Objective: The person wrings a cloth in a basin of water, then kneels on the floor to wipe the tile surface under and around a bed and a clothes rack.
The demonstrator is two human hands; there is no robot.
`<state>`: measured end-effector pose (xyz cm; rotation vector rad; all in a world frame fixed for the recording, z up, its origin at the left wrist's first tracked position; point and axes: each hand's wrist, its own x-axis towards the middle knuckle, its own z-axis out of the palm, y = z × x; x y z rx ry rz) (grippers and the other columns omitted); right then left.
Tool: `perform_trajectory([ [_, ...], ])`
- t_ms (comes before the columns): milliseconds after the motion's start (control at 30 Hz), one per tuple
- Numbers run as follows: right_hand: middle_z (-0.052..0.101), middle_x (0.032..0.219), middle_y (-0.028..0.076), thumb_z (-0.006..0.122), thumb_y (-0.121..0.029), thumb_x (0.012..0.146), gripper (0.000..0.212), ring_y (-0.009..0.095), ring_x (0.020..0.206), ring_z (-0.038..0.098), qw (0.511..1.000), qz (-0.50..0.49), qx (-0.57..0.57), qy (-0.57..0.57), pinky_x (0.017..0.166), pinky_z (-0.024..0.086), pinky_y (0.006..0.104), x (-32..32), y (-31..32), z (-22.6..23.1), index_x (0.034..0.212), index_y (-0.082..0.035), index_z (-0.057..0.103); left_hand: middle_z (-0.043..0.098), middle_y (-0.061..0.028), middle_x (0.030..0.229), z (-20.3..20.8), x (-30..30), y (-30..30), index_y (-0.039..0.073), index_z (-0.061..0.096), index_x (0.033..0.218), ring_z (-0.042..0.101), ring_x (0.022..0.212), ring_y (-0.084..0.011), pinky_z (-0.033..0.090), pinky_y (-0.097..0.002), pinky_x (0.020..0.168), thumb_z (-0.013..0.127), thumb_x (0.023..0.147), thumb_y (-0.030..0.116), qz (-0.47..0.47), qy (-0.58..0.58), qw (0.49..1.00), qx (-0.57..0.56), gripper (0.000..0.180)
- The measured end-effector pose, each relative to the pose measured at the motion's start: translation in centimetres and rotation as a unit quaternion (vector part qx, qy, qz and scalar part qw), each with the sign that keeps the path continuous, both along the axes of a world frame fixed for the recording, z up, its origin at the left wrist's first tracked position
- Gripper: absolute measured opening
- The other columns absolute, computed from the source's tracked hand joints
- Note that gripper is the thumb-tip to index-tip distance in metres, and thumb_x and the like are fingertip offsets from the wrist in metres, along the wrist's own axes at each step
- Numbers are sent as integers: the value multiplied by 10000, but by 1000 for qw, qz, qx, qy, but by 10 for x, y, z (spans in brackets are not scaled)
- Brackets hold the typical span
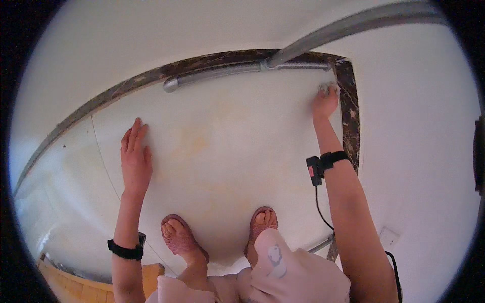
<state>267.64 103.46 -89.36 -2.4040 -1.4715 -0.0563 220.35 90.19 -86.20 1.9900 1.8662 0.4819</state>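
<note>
My right hand (326,103) reaches to the far right corner of the floor, close to the dark marbled skirting. Its fingers are closed on a small crumpled greyish-white wad (327,89), perhaps cloth or tissue; the exact kind is not clear. My left hand (135,156) is held out over the pale floor on the left, fingers stretched and holding nothing. Along the far wall runs the grey tubular foot (220,74) of a stand, just left of my right hand.
The stand's grey upright pole (348,29) slants up to the right. Dark marbled skirting (349,111) edges the white walls. My feet in pink slippers (183,236) are on the yellow-stained floor (217,151). A wooden piece (76,283) stands at lower left; a wall socket (389,237) is at right.
</note>
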Motion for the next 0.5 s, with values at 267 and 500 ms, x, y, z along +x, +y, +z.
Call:
perform_trajectory([
  [267, 545, 1180, 181, 506, 31, 779, 360, 331, 1077, 506, 988, 107, 86, 73, 913, 412, 404, -81, -2, -13, 1130, -31, 559, 397, -92, 1368, 3, 6, 4, 64, 492, 1207, 396, 1202, -312, 361, -381, 1006, 553, 730, -63, 6, -14, 999, -30, 497],
  [500, 593, 1020, 151, 527, 84, 691, 382, 331, 1023, 495, 983, 98, 114, 108, 887, 405, 400, -150, -15, -3, 1049, -42, 576, 476, -115, 1295, 7, 9, 17, 43, 554, 1096, 444, 1159, -315, 389, -384, 977, 585, 734, -33, -8, -2, 1000, -27, 371],
])
